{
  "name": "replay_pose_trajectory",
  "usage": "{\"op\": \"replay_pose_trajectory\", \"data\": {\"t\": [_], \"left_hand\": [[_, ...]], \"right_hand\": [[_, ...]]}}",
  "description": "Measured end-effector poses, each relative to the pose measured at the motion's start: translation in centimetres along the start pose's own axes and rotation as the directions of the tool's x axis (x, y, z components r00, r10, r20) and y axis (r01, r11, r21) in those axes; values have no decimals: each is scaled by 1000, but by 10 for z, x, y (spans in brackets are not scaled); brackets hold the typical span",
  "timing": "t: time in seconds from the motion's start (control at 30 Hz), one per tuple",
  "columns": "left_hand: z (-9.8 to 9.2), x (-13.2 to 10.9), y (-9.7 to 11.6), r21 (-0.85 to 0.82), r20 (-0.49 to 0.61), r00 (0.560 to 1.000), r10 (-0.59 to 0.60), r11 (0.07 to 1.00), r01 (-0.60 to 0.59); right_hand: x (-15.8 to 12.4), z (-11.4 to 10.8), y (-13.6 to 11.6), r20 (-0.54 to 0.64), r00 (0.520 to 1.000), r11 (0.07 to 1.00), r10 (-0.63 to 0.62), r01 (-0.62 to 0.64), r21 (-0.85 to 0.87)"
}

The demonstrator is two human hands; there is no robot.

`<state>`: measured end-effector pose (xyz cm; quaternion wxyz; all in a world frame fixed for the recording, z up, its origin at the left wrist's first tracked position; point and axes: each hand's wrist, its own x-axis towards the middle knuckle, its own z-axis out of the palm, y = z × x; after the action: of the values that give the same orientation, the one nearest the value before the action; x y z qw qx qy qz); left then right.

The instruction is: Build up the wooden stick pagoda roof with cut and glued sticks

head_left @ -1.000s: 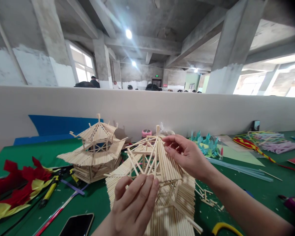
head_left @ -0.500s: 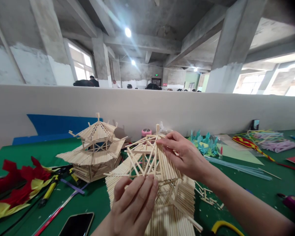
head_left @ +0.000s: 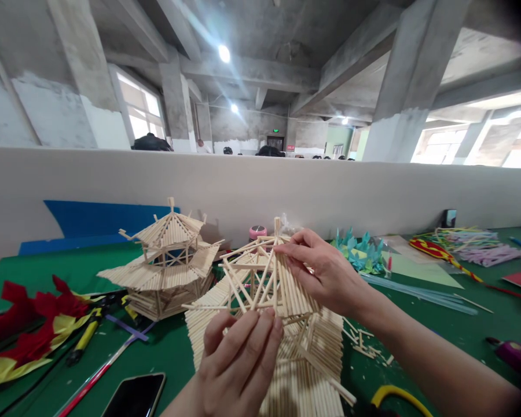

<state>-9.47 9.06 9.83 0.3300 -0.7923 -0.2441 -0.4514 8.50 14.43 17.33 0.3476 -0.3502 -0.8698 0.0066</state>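
Observation:
A pagoda model of thin wooden sticks (head_left: 226, 313) stands before me, its upper roof partly covered with sticks and partly bare frame. My left hand (head_left: 241, 359) has its fingers together at the lower edge of that roof, closed on the bottom end of a wooden stick (head_left: 274, 284). The stick slopes up towards the peak, where the fingertips of my right hand (head_left: 316, 266) press its upper end. That hand's other fingers rest over the covered roof side. My left fingertips hide part of the eave.
A second stick pagoda (head_left: 169, 255) stands at left. Nearby lie red and yellow paper pieces (head_left: 30, 324), a glue gun (head_left: 87, 339) and a phone (head_left: 134, 394). Cut stick bits (head_left: 367, 344), blue paper leaves (head_left: 360, 252), clear glue sticks (head_left: 421, 292) and yellow-handled scissors (head_left: 399, 397) are at right.
Both hands keep nearly the same hold on the roof. The whole view has shifted slightly; the left fingertips have moved a little to the right along the eave.

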Motion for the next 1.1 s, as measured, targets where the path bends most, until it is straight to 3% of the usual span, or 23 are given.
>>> {"op": "replay_pose_trajectory", "data": {"t": [0.2,0.4,0.57,1.1], "left_hand": [[3,1,-2,-27,7,998,55,998,-55],[5,1,0,-37,-16,1000,12,999,-12],[7,2,0,-11,-36,997,70,997,-71],[7,0,6,116,-120,992,28,993,-14]], "right_hand": [[0,-1,0,-3,1000,1000,-4,4,3],[-1,1,1,-13,1000,1000,6,-6,6],[0,2,1,-28,1000,999,12,-11,32],[0,2,1,-45,999,999,4,-1,54]]}}
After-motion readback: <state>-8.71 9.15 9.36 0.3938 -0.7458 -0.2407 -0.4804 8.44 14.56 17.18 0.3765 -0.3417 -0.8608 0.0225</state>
